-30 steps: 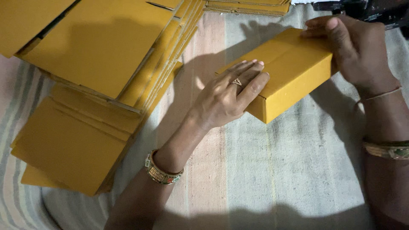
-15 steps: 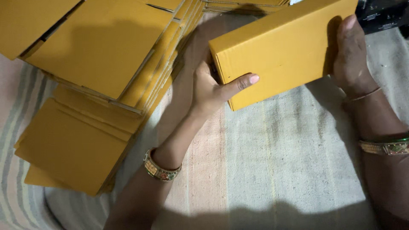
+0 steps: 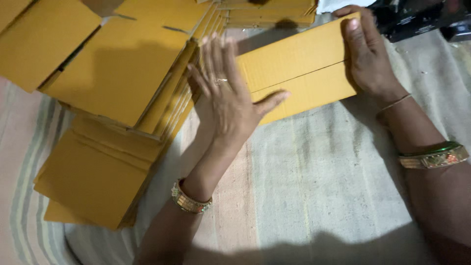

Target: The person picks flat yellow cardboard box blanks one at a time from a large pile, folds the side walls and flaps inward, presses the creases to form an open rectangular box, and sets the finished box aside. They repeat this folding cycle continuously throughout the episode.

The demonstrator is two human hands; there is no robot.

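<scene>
A folded yellow cardboard box (image 3: 299, 68) lies on the striped cloth (image 3: 319, 186), its seam side up. My right hand (image 3: 365, 51) grips its right end, fingers curled over the far edge. My left hand (image 3: 225, 95) is flat with fingers spread, pressed against the box's left end, thumb resting along its near edge. Both wrists wear bangles.
Stacks of flat yellow cardboard blanks (image 3: 117, 73) fill the left side, with a lower pile (image 3: 93, 176) nearer me. More folded yellow boxes (image 3: 270, 12) lie at the far edge. A dark object (image 3: 422, 19) sits at the top right.
The box has turned over from its plain face to its seam side and come down to the cloth. My left hand let go of its grip and opened flat against the left end.
</scene>
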